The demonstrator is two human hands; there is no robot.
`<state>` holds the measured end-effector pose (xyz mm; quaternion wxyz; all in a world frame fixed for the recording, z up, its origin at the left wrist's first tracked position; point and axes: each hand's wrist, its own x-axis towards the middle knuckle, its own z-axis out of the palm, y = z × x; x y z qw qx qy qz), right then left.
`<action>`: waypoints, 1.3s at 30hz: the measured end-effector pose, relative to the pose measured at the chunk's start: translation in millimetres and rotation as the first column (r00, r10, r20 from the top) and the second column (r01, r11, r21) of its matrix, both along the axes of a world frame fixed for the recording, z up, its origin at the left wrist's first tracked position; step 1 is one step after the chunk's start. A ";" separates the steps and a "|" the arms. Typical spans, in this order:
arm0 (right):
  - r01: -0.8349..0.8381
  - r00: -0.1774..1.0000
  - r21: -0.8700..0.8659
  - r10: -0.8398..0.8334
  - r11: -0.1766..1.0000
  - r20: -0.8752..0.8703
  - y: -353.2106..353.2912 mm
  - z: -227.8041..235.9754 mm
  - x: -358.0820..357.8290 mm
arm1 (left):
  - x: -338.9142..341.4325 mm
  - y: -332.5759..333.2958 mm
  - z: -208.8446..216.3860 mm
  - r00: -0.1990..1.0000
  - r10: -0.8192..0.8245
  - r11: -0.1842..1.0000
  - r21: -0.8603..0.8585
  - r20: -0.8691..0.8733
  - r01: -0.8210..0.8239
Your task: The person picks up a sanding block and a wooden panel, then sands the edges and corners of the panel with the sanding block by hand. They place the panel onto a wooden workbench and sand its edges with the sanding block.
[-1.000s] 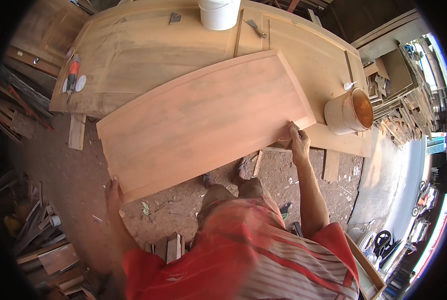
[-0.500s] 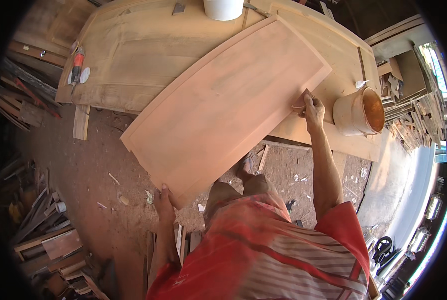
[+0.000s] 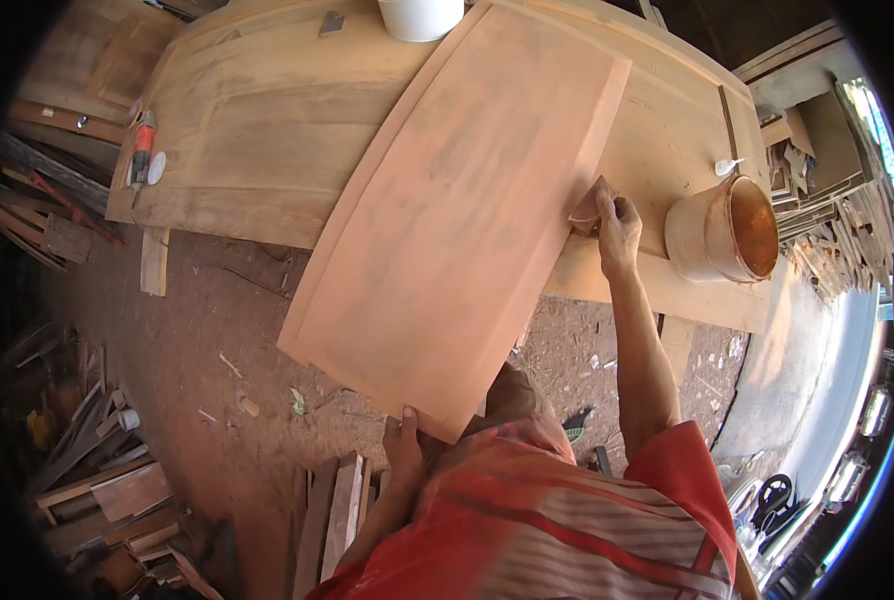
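Observation:
A wooden panel (image 3: 452,200) with a raised border and reddish-brown, dusty face lies slantwise, its far part over the workbench and its near end jutting out toward me. My left hand (image 3: 404,440) is closed on that near edge, thumb on top and fingers hidden underneath. By the panel's right edge, my right hand (image 3: 619,228) pinches a folded brown piece of sandpaper (image 3: 587,207). The sandpaper is at the border of the panel; whether it presses on the wood I cannot tell.
The large wooden workbench (image 3: 257,130) carries a red power tool (image 3: 143,148), a white bucket (image 3: 422,18), a small grey block (image 3: 332,23), a white nozzle-shaped cap (image 3: 727,166) and a tipped, stained bucket (image 3: 702,232). Wood offcuts (image 3: 102,430) pile up at left; planks (image 3: 339,510) stand nearby.
The panel has turned so that its near end swung right and closer to me, its far end left. My left hand moved right with it. My right hand shifted slightly left and nearer, still holding the sandpaper.

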<state>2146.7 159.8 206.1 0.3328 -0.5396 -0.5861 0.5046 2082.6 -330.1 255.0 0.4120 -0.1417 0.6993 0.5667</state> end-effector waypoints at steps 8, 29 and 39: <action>-0.145 0.989 -0.094 0.147 0.985 0.018 -137.8 46.0 28.2 | -43.2 -39.7 -39.1 0.912 0.197 0.887 0.331 0.360 -0.322; 0.360 0.925 0.011 -0.358 0.933 0.127 -204.4 66.4 181.4 | 43.1 88.3 -48.0 0.841 -0.399 0.850 0.492 0.365 0.189; 0.029 0.868 0.122 -0.086 0.992 0.490 -240.3 68.2 194.2 | -8.9 111.8 13.5 0.445 -0.895 0.424 0.394 0.041 0.816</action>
